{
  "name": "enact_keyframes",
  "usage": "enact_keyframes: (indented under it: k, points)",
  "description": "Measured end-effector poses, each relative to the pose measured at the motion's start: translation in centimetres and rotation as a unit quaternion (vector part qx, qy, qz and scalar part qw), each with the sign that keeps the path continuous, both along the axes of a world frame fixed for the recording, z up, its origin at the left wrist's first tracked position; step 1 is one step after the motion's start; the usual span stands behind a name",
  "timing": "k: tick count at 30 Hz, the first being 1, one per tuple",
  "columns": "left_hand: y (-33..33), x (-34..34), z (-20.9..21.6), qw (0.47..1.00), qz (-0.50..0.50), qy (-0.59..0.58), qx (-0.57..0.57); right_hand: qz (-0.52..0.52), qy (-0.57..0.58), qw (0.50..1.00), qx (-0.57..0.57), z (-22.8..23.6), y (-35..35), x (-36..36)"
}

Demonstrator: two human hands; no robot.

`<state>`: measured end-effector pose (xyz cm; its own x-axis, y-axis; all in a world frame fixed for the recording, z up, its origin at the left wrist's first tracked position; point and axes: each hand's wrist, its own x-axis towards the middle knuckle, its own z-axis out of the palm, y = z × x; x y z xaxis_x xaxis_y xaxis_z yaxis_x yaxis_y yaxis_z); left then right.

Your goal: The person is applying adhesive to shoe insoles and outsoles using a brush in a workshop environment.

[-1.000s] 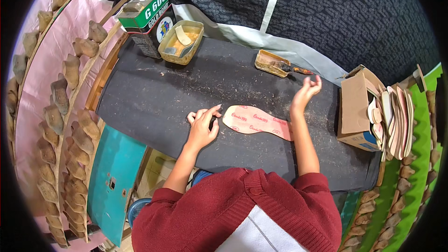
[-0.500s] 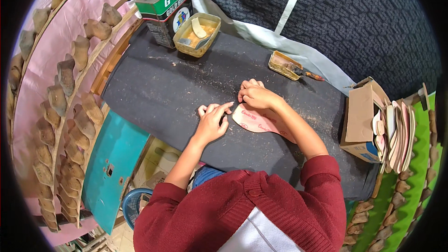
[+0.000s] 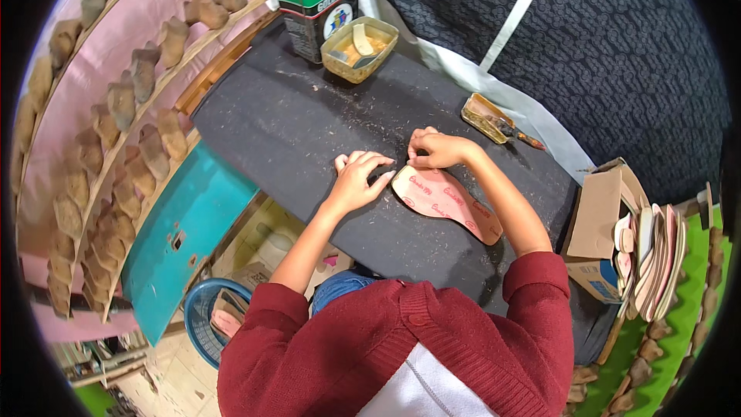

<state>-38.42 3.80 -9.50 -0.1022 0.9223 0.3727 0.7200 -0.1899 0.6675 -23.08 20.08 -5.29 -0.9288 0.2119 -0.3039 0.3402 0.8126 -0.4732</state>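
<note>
Pink insole [image 3: 441,197] slants near-right from the half-open, empty-looking left hand [image 3: 357,183]; nearer right hand [image 3: 438,150] (curled, grip unclear) at insole's far edge

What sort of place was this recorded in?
Probably a shoemaking workshop: rows of shoe lasts at left, a pink insole on the table, and a bunch of similar soles at right.
</note>
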Motion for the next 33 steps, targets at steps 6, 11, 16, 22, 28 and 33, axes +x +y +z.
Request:
enact_keyframes:
  k: [6, 11, 16, 22, 28, 33]
  points:
    - [-1.7, 2.8, -0.4, 0.997, 0.038, 0.002, -0.074, 0.062, 0.036, 0.997, -0.008, 2.4, -1.1, 0.5]
    - [-3.6, 5.1, 0.7, 0.976, 0.023, -0.209, -0.054, 0.082, 0.080, 0.993, -0.022, 3.3, -2.8, 1.9]
    - [-7.0, 7.8, 2.3, 0.959, 0.078, -0.269, -0.038, 0.116, 0.100, 0.988, -0.033, 5.6, -5.5, 3.1]
    - [-12.1, 10.6, 4.4, 0.955, 0.160, -0.242, 0.062, 0.202, 0.172, 0.964, -0.024, 7.7, -9.6, 3.3]
    - [-18.4, 9.9, 6.6, 0.939, 0.247, -0.204, 0.127, 0.247, 0.196, 0.946, -0.076, 10.2, -15.0, 0.4]
    - [-25.4, 9.1, 9.7, 0.942, 0.324, -0.038, 0.075, 0.329, 0.222, 0.906, -0.145, 11.0, -20.3, -2.9]
